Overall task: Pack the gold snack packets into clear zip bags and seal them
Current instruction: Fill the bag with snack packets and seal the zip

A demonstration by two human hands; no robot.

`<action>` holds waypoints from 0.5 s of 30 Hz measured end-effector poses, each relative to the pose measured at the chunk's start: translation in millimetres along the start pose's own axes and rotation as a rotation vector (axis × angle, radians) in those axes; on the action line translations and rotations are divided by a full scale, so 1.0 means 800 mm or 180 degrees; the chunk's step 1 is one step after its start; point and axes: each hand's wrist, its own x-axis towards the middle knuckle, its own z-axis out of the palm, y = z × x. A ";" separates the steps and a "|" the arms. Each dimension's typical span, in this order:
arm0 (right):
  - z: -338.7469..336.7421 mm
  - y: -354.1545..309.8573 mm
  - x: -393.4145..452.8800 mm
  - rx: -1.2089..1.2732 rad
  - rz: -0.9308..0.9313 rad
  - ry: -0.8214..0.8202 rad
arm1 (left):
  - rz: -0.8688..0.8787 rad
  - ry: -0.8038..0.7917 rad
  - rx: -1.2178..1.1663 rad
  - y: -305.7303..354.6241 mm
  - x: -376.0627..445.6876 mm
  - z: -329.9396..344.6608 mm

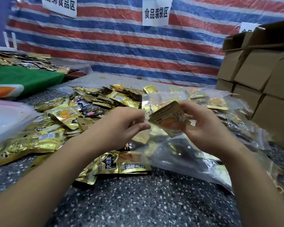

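Your right hand [205, 126] grips a small stack of gold snack packets [168, 118], fingers curled over the far edge and thumb under the near side. The stack is tilted, its left end pointing at your left hand [126, 126]. Your left hand pinches the edge of a clear zip bag [156, 99], thumb and fingertips together on the thin film; the bag's mouth stands up just behind the stack. Whether the stack's tip is already inside the bag, you cannot tell.

Landmark: the held stack. Below it and toward you, filled clear bags [187, 161] lie flat on the speckled worktop [138, 202], overlapping. To the left of the stack and behind it, a loose heap of gold packets [69, 115] spreads across the worktop. Just below your left wrist, two packets [121, 164] lie face up, near the worktop's bare part. Far left of the stack, a green cloth [23, 77]. Right of the stack, stacked cardboard boxes [261, 76]. Behind it, a red, white and blue striped tarp [138, 51] with white paper signs [156, 13].
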 end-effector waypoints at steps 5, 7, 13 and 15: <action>0.001 -0.006 -0.001 0.0151 0.0037 -0.0075 | -0.0189 0.0514 -0.0626 0.001 0.001 0.001; 0.000 -0.010 -0.001 0.0205 0.0047 0.0007 | -0.0335 0.0756 -0.0978 0.005 0.002 0.001; 0.001 -0.024 -0.001 0.0697 0.0093 0.0014 | -0.1213 0.0461 -0.1905 0.017 0.005 0.008; 0.001 -0.026 -0.003 0.0330 0.0145 -0.0187 | -0.1163 0.0387 -0.2014 0.019 0.004 0.013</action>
